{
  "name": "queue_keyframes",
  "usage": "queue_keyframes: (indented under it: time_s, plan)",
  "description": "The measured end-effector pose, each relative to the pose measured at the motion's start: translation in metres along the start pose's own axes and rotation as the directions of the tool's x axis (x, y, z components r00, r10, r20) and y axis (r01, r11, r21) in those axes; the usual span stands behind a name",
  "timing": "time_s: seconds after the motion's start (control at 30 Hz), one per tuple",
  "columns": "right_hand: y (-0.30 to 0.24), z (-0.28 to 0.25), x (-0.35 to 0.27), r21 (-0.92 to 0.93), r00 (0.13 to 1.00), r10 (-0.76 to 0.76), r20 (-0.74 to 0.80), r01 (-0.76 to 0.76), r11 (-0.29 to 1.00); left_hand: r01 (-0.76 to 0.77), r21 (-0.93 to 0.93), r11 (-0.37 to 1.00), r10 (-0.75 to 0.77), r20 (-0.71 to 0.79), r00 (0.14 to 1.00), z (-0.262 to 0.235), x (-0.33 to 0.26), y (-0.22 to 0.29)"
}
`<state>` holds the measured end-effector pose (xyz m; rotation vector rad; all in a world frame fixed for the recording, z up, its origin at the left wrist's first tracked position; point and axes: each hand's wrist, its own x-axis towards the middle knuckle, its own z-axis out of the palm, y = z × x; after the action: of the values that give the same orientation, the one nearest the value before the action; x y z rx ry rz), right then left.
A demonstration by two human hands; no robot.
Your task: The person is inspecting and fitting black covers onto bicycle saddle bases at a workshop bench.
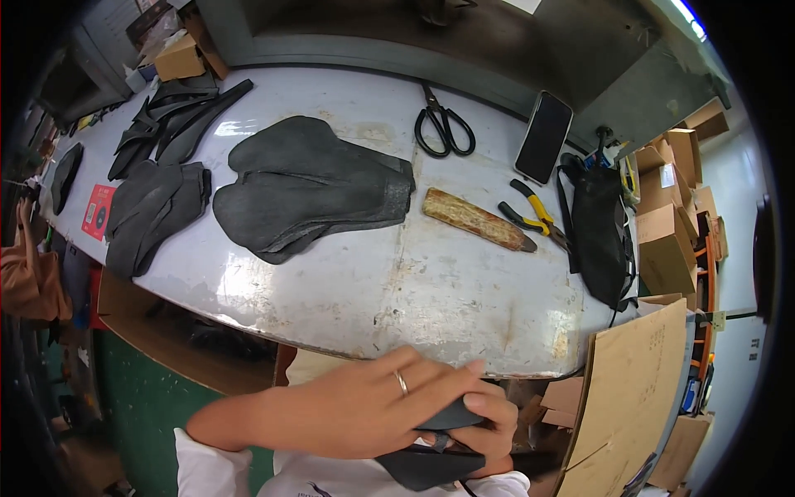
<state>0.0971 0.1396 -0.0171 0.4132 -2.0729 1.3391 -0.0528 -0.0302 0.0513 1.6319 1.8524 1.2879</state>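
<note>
Close to my body, below the table's front edge, both my hands are on what looks like a black bicycle saddle (431,466). My left hand (389,402) reaches across from the left, its fingers pressed over the top; a ring shows on one finger. From the right, my right hand (494,418) grips the far side with bent fingers. Much of the saddle is hidden under the hands. Ahead on the table lies a stack of dark grey saddle covers (319,186), wide at the left and narrow at the right.
On the white table (331,302) lie black-handled scissors (445,128), a worn wooden stick (476,219), yellow-black pliers (534,217), a phone (543,137) and a black pouch (598,228). More dark pieces (157,211) lie left. Cardboard (625,398) stands right; another person (31,273) is far left.
</note>
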Motion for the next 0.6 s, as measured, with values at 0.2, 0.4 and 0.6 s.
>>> queue_keyframes:
  time_s: [0.2,0.4,0.6]
  plan:
    - [0.003,-0.011,0.008,-0.261,1.0,-0.027,-0.006,0.025,0.965,-0.063,0.126,0.99,0.075,-0.091,0.993,0.005,-0.01,-0.003]
    - [0.007,0.003,0.005,-0.261,0.942,-0.291,-0.169,0.242,0.935,-0.118,0.207,0.971,0.154,-0.164,0.974,0.011,-0.005,-0.007]
    - [0.011,0.022,0.014,-0.317,0.841,-0.411,-0.353,0.305,0.898,-0.135,0.174,0.976,0.159,-0.133,0.978,0.007,-0.006,-0.006]
